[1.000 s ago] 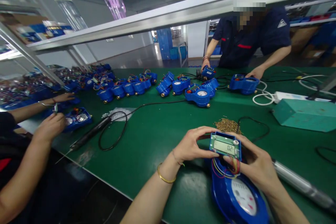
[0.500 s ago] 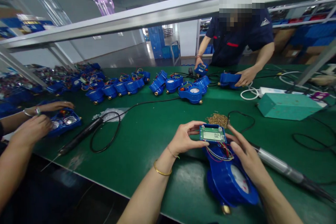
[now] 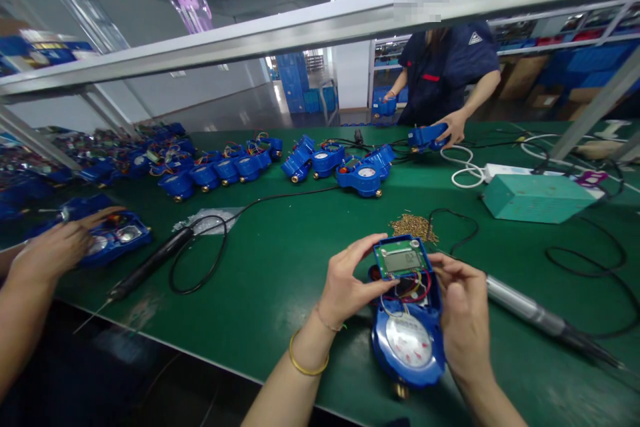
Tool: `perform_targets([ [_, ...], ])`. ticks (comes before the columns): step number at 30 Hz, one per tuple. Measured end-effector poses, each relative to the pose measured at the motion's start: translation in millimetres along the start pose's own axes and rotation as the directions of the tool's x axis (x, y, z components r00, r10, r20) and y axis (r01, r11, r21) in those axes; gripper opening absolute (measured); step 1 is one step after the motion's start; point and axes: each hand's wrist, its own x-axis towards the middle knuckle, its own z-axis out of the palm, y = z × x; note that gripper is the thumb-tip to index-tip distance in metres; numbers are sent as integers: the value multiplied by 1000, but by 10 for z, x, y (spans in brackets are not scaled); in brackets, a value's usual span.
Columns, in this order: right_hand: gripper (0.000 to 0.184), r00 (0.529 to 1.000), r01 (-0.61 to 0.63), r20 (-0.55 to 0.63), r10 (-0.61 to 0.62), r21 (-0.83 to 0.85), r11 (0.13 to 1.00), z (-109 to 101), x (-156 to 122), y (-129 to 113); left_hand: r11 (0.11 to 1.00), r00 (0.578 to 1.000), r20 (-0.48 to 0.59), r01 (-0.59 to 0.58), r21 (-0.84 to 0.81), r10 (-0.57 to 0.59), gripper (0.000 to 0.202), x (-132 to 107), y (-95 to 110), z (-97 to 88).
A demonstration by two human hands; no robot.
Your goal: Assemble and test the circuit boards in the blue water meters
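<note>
A blue water meter (image 3: pixel 407 343) with a white round dial lies before me on the green table, its brass fitting towards me. Above its wiring compartment a display board (image 3: pixel 401 259) in a blue frame is tilted up, with coloured wires running down into the meter. My left hand (image 3: pixel 345 287) grips the frame's left side between thumb and fingers. Along the right flank of the meter my right hand (image 3: pixel 465 320) is closed, fingertips bent at the compartment's upper right edge. Some of the contact there is hidden.
A pile of small brass screws (image 3: pixel 413 227) sits beyond the display. Electric screwdrivers (image 3: pixel 525 303) lie right and left. Several more meters (image 3: pixel 365 173) stand behind. A teal box (image 3: pixel 543 197) is at right. Co-workers' hands (image 3: pixel 453 128) handle meters opposite and at left.
The meter has turned more upright towards me, its dial now facing up. My right hand's stretched fingers have curled in against its side. The person opposite has moved a meter leftward.
</note>
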Motion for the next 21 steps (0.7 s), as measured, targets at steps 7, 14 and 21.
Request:
perform_targets([
  [7, 30, 999, -4, 45, 11, -165, 986, 39, 21, -161, 967, 978, -46, -193, 168, 204, 60, 6, -38, -51],
  [14, 8, 870, 467, 101, -482, -481, 742, 52, 35, -324, 888, 927, 11, -364, 282, 376, 61, 80, -98, -226],
  [21, 13, 802, 592, 356, -480, -584, 556, 50, 103, -336, 868, 917, 1, -377, 324, 398, 57, 86, -154, -261],
])
